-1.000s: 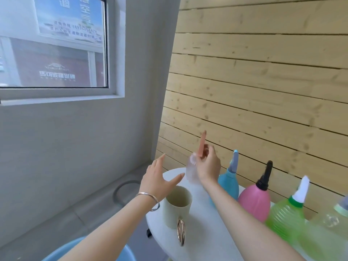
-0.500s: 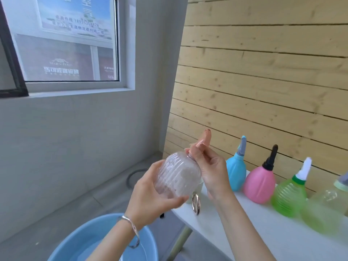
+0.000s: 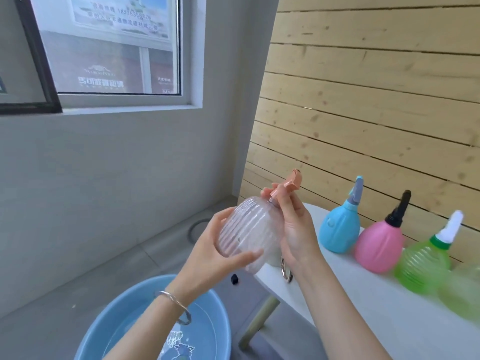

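Observation:
A clear ribbed spray bottle point(image 3: 246, 232) with an orange spray head point(image 3: 292, 181) is held in the air left of the white table point(image 3: 363, 302). My left hand point(image 3: 215, 245) grips the bottle's round body from below and the left. My right hand point(image 3: 293, 229) holds its neck, fingers curled just under the orange head. The bottle tilts slightly to the right.
A blue point(image 3: 340, 229), a pink point(image 3: 379, 248) and a green spray bottle point(image 3: 426, 263) stand in a row on the table along the wooden wall. A cup with a metal ring handle point(image 3: 285, 268) is half hidden behind my right wrist. A blue basin point(image 3: 104, 331) holding water sits on the floor below.
My right hand lifted the clear bottle off the table and brought it toward me. My left hand, open a second ago, now grips its body. The view has dropped toward the basin.

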{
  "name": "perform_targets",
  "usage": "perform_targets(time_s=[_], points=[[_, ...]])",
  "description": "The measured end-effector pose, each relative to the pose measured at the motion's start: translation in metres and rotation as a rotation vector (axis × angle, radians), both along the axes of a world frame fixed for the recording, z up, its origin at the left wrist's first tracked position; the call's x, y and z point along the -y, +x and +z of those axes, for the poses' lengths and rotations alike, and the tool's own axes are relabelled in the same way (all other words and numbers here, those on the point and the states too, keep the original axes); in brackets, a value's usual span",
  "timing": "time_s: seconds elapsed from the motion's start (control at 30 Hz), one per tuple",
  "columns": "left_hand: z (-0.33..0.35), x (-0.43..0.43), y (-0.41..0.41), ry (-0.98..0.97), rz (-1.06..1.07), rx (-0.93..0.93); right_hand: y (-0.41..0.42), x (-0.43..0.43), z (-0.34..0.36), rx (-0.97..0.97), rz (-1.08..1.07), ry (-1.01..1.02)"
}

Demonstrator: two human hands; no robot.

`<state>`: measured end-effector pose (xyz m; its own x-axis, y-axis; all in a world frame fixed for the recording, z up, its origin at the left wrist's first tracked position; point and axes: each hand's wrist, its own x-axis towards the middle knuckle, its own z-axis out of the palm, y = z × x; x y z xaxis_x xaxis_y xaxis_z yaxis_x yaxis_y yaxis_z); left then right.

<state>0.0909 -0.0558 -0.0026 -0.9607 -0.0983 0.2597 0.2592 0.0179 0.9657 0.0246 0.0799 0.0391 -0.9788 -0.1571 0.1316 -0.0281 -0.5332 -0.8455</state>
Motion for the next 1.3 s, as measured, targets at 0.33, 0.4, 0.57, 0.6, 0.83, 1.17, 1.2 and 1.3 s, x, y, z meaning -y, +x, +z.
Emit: perform_targets(time_s=[0.33, 0.4, 0.57, 0.6, 0.83, 1.17, 1.2, 1.3], points=[[0.004, -0.011, -0.011, 0.107, 0.143, 0.04, -0.001, -0.012, 0.003, 0.005, -0.006, -0.03], [0.011, -0.014, -0.01, -0.211, 0.078, -0.09, -0.002, -0.013, 0.004, -0.016, -0.074, 0.007], [0.022, -0.03, -0.01, -0.447, 0.008, -0.045, 0.0, -0.027, 0.011, -0.055, -0.048, 0.157], [0.024, -0.027, -0.014, -0.314, -0.132, 0.036, 0.001, -0.034, 0.013, -0.059, -0.011, 0.161], [0.002, -0.017, -0.022, 0.248, -0.784, 0.378, 0.006, -0.097, 0.034, -0.124, 0.023, -0.1], [0.003, -0.035, -0.018, -0.373, -0.616, 0.326, 0.0, -0.175, 0.043, -0.366, -0.565, 0.172], [0.002, -0.035, -0.018, -0.368, -0.605, 0.316, -0.003, -0.178, 0.039, -0.418, -0.591, 0.285], [0.001, -0.037, -0.015, -0.278, -0.559, 0.288, -0.016, -0.178, 0.012, -0.431, -0.495, 0.785]])
